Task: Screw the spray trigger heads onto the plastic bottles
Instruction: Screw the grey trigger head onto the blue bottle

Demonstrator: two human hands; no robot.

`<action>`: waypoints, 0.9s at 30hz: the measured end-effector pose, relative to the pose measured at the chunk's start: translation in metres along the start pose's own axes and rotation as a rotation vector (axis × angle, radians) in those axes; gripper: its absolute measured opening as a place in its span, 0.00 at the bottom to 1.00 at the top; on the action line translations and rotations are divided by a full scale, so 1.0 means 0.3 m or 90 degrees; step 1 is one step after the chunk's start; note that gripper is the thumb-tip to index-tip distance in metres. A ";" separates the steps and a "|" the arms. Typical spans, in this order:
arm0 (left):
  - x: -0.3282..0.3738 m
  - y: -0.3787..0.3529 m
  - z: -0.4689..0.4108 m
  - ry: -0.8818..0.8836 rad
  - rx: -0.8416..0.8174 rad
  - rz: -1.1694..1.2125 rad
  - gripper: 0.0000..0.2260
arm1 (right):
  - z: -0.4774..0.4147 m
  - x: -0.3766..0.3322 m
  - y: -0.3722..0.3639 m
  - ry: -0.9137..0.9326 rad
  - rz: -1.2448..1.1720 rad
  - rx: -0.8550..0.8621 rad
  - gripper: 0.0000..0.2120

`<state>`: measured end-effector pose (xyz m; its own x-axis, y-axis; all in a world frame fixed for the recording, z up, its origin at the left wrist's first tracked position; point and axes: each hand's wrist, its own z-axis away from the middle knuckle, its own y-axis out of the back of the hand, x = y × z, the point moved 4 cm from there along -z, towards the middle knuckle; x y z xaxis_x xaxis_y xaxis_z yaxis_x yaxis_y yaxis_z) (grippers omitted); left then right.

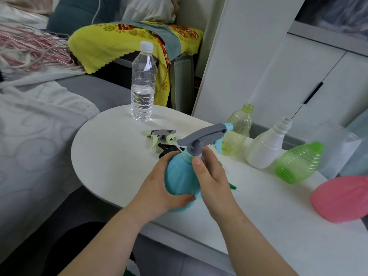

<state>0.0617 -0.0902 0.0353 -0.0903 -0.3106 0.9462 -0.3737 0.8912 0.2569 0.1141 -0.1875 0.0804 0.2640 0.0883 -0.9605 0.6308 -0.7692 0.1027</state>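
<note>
White table [111,156]: left hand [159,188] gripping blue bottle [179,176], right hand [211,176] seemingly gripping its collar.

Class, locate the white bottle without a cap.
In the head view, the white bottle stands right of centre on the table, between the yellow-green bottle and the tipped green bottle.

The left hand [159,188] holds the blue bottle [180,178] above the white table [111,156]; the right hand [211,174] grips its collar under the grey trigger head [203,136].
</note>
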 end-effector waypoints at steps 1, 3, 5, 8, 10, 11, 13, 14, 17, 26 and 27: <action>0.000 0.000 0.000 -0.002 -0.002 0.001 0.37 | 0.002 -0.003 0.001 -0.007 -0.001 -0.012 0.09; 0.000 0.001 -0.001 -0.003 -0.006 0.006 0.36 | 0.001 -0.001 0.007 -0.024 0.002 0.000 0.07; 0.000 0.001 -0.001 0.001 -0.013 0.013 0.36 | -0.002 0.013 0.010 -0.048 -0.012 0.047 0.05; 0.001 0.000 0.003 0.001 -0.017 0.021 0.37 | -0.003 0.028 -0.002 -0.064 -0.018 0.111 0.07; 0.003 -0.002 0.005 0.002 -0.019 0.029 0.37 | 0.000 0.033 -0.005 -0.065 0.001 0.113 0.07; 0.004 -0.002 0.006 0.005 -0.020 0.031 0.37 | 0.002 0.033 -0.002 -0.059 -0.002 0.101 0.06; 0.005 0.001 0.004 0.014 -0.020 0.032 0.36 | 0.009 0.025 0.006 -0.044 -0.017 0.052 0.08; 0.006 0.002 0.002 0.019 -0.020 0.031 0.35 | 0.012 0.021 0.011 -0.042 -0.019 0.023 0.09; 0.010 0.003 -0.004 0.023 -0.022 0.026 0.34 | 0.011 0.019 0.035 -0.061 -0.008 0.002 0.08; 0.005 0.003 -0.004 0.018 -0.040 0.020 0.35 | -0.004 0.007 0.024 -0.048 0.011 0.068 0.17; 0.006 0.002 -0.002 0.016 -0.042 0.017 0.35 | -0.006 0.006 0.022 -0.051 0.025 0.060 0.17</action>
<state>0.0620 -0.0901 0.0372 -0.0762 -0.2784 0.9574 -0.3097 0.9194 0.2427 0.1200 -0.1911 0.0799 0.2254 0.0094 -0.9742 0.5488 -0.8275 0.1190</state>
